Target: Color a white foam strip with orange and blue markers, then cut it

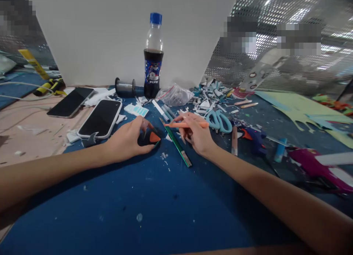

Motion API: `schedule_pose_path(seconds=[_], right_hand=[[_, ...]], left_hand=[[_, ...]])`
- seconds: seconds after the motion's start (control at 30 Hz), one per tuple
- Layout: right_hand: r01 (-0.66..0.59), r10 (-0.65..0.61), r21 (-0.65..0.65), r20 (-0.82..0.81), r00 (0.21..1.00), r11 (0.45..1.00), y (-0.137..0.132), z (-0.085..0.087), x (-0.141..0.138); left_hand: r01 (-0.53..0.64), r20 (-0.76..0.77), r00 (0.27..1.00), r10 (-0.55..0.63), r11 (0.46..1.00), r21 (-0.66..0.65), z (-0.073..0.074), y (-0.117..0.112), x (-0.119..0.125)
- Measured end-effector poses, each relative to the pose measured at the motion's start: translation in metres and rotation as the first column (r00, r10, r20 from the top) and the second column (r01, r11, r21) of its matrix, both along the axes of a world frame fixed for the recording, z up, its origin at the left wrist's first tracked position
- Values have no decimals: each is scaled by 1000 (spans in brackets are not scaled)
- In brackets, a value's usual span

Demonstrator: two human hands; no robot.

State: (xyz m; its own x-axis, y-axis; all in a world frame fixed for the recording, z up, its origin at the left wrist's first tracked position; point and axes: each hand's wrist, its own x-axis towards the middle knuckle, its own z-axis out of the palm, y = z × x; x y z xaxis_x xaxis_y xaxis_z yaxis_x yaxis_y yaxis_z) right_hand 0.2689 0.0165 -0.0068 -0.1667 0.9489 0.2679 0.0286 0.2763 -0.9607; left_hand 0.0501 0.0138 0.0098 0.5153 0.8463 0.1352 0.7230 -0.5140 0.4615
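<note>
My left hand (pixel 131 138) is closed, fingers curled and thumb along the edge of a small dark piece with an orange patch (pixel 154 137). Part of that piece is hidden under the fingers. In my right hand (pixel 197 135) an orange pen (pixel 190 125) is gripped between thumb and fingers, its tip pointing left toward the piece. A green snap-off cutter (pixel 176 144) lies on the blue tabletop between the two hands. Small white scraps (pixel 163 156) are beside it.
Behind my hands stand a Pepsi bottle (pixel 153 65) and a dark spool (pixel 125 88). Two phones (pixel 100 119) lie at left. Blue-handled scissors (pixel 219 121), a scrap pile (pixel 209 97) and a magenta glue gun (pixel 317 165) are at right. A white board (pixel 110 34) rises behind.
</note>
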Motion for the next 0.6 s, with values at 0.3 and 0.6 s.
schedule_pose_path(seconds=[0.3,0.6], right_hand=[[-135,127,-94,-78,989,986,-4,3,1],[-77,64,-148,-91,994,986,-1,3,0]], left_hand=[[-84,49,996,76,980,181,-8,-10,-6],[-83,-19,996,89,976,201,-12,-9,-9]])
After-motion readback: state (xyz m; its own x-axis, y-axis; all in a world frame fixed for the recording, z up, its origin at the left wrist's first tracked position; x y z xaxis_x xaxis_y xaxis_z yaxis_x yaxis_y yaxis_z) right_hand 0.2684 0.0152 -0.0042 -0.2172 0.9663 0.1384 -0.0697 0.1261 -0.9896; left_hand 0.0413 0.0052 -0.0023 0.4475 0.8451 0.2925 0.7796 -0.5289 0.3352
